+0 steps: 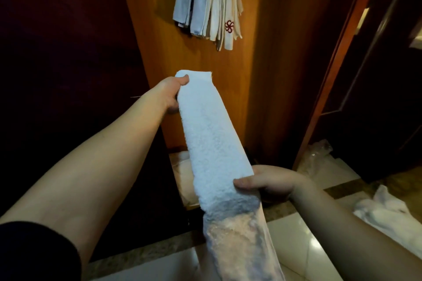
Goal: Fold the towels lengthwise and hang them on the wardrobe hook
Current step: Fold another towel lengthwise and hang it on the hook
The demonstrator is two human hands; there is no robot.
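**Folded white towel stretched between both hands in front of the wardrobe**

So the white terry towel [212, 141] is folded into a long narrow strip and held out in mid-air, running from the far hand down toward the camera. The left arm is stretched out pretty much straight, bare forearm with a dark sleeve [38, 253] pushed up near the elbow. The left hand [171, 96] grips the far end of the strip: thumb on top of the fabric near the corner, the other fingers curled underneath where you can't really see them.

The right hand [267, 182] is a lot closer to the body and lower, arm bent and coming in from the right. It pinches the strip from the right edge, thumb pressed on top of the towel, fingers tucked below. Past that grip the rest of the towel hangs down toward the bottom of the frame, in shadow.

Straight ahead is the orange-brown wardrobe panel [258, 75], and up on it there's a bunch of already-hung towels [205, 7], greyish and cream, one with a small red embroidered logo [229, 26]. Whatever they hang from is cut off by the top edge, so can't tell what it looks like.

On the tiled floor [294, 235] to the right lies a crumpled white towel [388, 212], and there's some clear plastic wrapping [317, 150] near the door frame.
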